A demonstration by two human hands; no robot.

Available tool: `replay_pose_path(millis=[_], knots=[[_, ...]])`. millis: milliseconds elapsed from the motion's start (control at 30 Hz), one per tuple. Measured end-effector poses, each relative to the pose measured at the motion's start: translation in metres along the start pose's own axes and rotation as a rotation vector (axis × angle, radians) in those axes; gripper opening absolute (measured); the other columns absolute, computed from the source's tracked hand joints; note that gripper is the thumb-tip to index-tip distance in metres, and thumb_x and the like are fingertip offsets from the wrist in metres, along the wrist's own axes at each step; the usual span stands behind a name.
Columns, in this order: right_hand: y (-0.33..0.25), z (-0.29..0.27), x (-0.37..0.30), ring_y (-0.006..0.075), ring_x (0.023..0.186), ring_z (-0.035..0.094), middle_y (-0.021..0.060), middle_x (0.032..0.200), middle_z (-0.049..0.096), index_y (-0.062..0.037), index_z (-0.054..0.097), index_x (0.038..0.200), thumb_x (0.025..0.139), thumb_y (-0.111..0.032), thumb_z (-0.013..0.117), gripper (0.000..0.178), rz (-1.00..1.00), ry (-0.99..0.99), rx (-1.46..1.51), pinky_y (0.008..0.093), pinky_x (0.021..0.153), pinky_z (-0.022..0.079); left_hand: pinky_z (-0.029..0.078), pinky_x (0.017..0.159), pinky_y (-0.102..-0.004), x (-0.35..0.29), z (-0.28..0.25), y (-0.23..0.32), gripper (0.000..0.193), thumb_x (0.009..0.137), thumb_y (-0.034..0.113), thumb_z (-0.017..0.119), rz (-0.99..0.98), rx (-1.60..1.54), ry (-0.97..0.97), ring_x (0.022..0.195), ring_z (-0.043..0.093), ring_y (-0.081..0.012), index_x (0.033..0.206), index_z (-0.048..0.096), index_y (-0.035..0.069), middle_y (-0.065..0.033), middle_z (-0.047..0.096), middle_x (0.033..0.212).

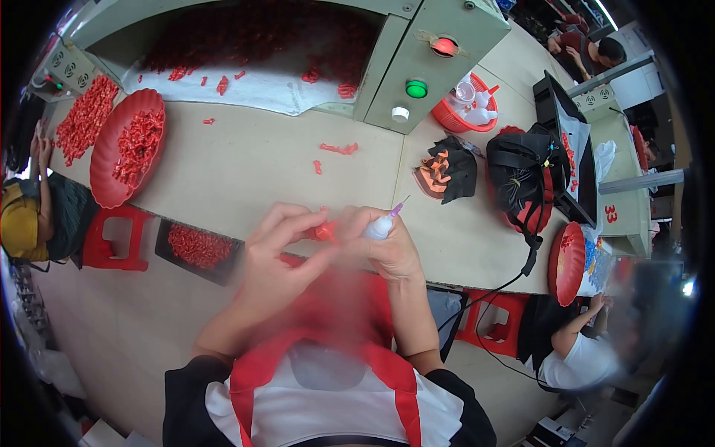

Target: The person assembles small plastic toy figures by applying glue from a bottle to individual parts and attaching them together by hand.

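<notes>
In front of my chest, over the table's near edge, my left hand (287, 242) is closed in a pinch on a small red plastic piece (325, 231). Close beside it, my right hand (393, 249) wraps round a small white squeeze bottle (378, 228) with a purple needle tip (396, 210) that points up and away to the right. The fingertips of both hands nearly meet at the red piece, and a blur there hides whether the right ones touch it. Beyond my hands a few loose red pieces (339, 149) lie on the table.
A pale green machine (387, 89) with red pieces on its white sheet stands at the back. Left are a red dish (99, 175) and a heap of red pieces (86, 119). Right are a red basket (447, 119) of bottles, a black bag (518, 167) and cables. Other people sit nearby.
</notes>
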State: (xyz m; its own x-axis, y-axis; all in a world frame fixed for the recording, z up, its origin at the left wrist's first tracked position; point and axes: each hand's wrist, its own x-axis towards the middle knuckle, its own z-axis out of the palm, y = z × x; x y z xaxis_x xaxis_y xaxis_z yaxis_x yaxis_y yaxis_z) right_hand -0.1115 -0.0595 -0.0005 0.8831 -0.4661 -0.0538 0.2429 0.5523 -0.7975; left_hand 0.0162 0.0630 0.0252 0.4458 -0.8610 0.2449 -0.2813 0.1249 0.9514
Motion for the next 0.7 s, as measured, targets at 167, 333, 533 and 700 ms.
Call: replay_pose_path(millis=[167,333,533,700], knots=[[0.002,0.0,0.0,0.0129,0.067,0.056,0.0076,0.082,0.055,-0.0005,0.059,0.077,0.069,0.001,0.072,0.015,0.055,-0.011,0.015,0.0229,0.056,0.047,0.05,0.083,-0.028,0.001,0.003,0.001,0.042,0.067,-0.013,0.061,-0.029,-0.058,-0.029,0.092,0.056,-0.0172,0.108,0.054,-0.005,-0.0102,0.045,0.104],[0.001,0.002,-0.001,0.0113,0.065,0.056,0.0053,0.076,0.056,-0.0009,0.057,0.079,0.07,0.004,0.071,0.017,0.063,0.007,0.002,0.0222,0.057,0.046,0.049,0.087,-0.0306,0.002,0.003,-0.001,0.042,0.067,-0.013,0.057,-0.054,-0.12,-0.062,0.096,0.053,-0.0179,0.108,0.052,-0.005,-0.0107,0.043,0.104],[-0.007,0.011,-0.005,0.0097,0.07,0.057,0.0046,0.078,0.058,-0.0008,0.056,0.079,0.071,0.003,0.071,0.018,0.068,0.099,-0.115,0.0218,0.063,0.048,0.048,0.088,-0.0323,0.004,0.006,-0.008,0.041,0.067,-0.015,0.052,-0.068,-0.261,-0.074,0.096,0.052,-0.0183,0.107,0.052,-0.006,-0.0108,0.043,0.104],[-0.009,0.017,-0.006,0.0099,0.073,0.058,0.0047,0.08,0.059,0.0001,0.056,0.081,0.073,0.002,0.07,0.016,0.019,0.125,-0.204,0.022,0.065,0.049,0.048,0.088,-0.032,0.003,0.006,-0.016,0.038,0.069,-0.015,0.054,-0.114,-0.398,-0.051,0.097,0.054,-0.0177,0.106,0.053,-0.004,-0.0099,0.046,0.104]])
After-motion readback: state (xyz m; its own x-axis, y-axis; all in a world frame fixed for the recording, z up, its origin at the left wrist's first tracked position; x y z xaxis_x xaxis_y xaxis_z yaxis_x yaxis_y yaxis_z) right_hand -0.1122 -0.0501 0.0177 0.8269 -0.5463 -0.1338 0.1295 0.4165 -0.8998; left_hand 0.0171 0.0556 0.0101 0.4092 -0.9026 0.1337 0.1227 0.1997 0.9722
